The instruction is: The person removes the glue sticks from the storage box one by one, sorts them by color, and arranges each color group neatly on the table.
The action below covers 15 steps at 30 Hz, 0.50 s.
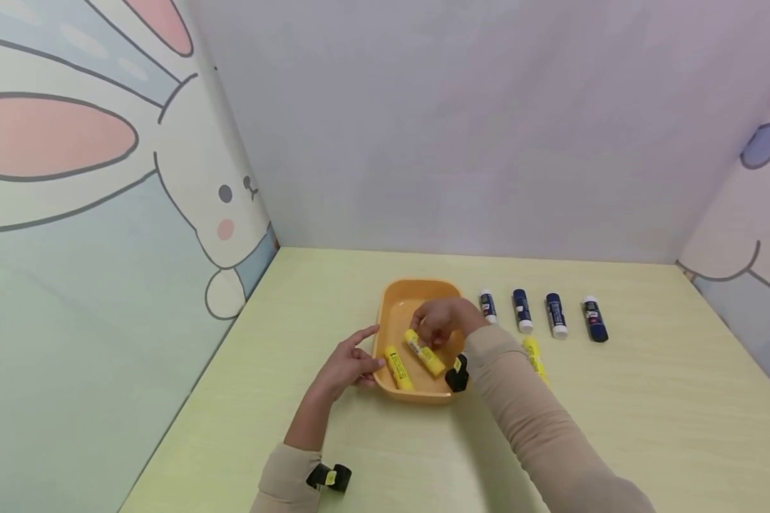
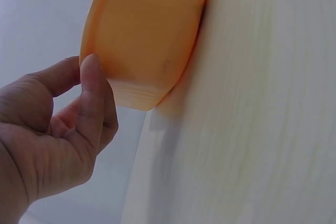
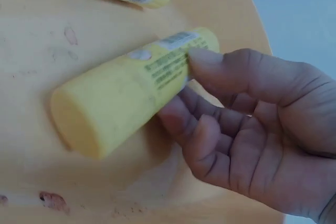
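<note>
An orange plastic tray [image 1: 417,285] sits on the table, its wall [image 2: 152,30] close up in the left wrist view. My left hand [image 1: 349,363] pinches its left rim, one fingertip pressing the outer side. Inside the tray, my right hand [image 1: 439,320] holds a yellow glue stick [image 3: 121,98] between thumb and fingers near one end; the other end points away from the palm. A second yellow glue stick [image 1: 398,368] lies in the tray to the left of the held one. My right wrist and sleeve cover part of the tray's right side.
Right of the tray, several dark blue glue sticks with white parts, such as this one [image 1: 556,315], lie in a row on the table [image 1: 648,399]. Another yellow glue stick [image 1: 535,356] lies nearer, partly behind my right sleeve. A plain wall [image 1: 475,142] borders the table's back.
</note>
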Each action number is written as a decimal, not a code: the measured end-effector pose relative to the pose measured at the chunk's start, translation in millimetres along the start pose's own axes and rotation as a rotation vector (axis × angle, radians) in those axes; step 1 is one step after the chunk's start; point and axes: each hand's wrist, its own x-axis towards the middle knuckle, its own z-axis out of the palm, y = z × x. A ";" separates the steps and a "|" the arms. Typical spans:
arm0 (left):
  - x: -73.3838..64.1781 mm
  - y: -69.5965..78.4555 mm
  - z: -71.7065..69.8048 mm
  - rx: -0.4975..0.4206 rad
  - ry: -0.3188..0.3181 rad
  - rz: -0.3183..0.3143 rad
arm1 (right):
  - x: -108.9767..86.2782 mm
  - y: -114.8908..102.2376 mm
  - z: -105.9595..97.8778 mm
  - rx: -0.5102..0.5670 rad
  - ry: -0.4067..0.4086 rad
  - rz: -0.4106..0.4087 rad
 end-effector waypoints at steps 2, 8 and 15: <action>-5.1 6.7 1.2 0.004 0.002 0.004 | -1.0 0.7 -1.4 0.027 0.009 -0.014; -9.9 12.8 2.4 -0.002 0.005 0.013 | -1.7 3.1 -4.9 0.098 0.021 -0.086; 2.0 -1.5 0.0 -0.015 -0.001 -0.011 | -10.5 4.7 -5.9 0.175 0.006 -0.168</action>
